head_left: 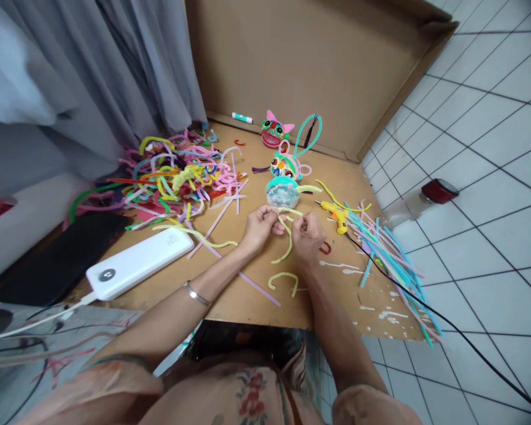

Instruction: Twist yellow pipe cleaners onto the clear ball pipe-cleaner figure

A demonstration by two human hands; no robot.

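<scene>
Over the middle of the cardboard-topped table, my left hand pinches a pale yellow pipe cleaner between thumb and fingers. My right hand, closed with the fingers curled, grips the same fuzzy stem close by, and one end hangs down between the hands. Just beyond my fingertips sits a round turquoise and silvery piece with a pale yellow stem at its side. Behind it stands a colourful animal-face figure with pink loops, and farther back a red-mouthed one with pink ears. A bent yellow piece lies nearer my body.
A tangled heap of pipe cleaners covers the left side. A white power bank lies at front left. To the right are a yellow glue gun with a black cord, straight pipe cleaners and a red-lidded bottle. Cardboard stands behind.
</scene>
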